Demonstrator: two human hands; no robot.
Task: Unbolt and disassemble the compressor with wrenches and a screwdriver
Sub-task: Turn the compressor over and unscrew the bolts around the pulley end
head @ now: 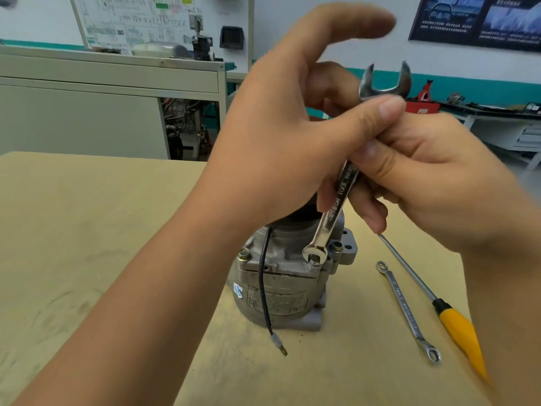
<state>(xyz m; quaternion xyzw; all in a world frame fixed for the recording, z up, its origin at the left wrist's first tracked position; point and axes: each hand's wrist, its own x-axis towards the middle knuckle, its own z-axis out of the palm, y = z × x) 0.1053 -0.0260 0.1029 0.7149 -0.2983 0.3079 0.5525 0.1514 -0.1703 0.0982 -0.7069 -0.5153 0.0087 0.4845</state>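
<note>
Hands [272, 148] [433, 177] grip wrench [336, 212], hiding compressor [278, 291] top; spanner [405, 309], screwdriver [459, 326] lie beside.

Combination wrench [336, 212]: polished chrome-look metal, glossy, stamped lettering on the shank.
Compressor [281, 288]: cast metal housing, dull grey, matt, grimy; its label [278, 300] worn and stained.
Bolts [244, 254]: yellowish plated metal, faint sheen.
Wire [263, 282]: smooth black insulation.
Ring spanner [407, 309]: satin-bright metal.
Screwdriver [456, 326]: shiny steel shaft, smooth yellow plastic handle with a black collar.
Table top [87, 230]: tan board, matt, smudged with dark marks.
</note>
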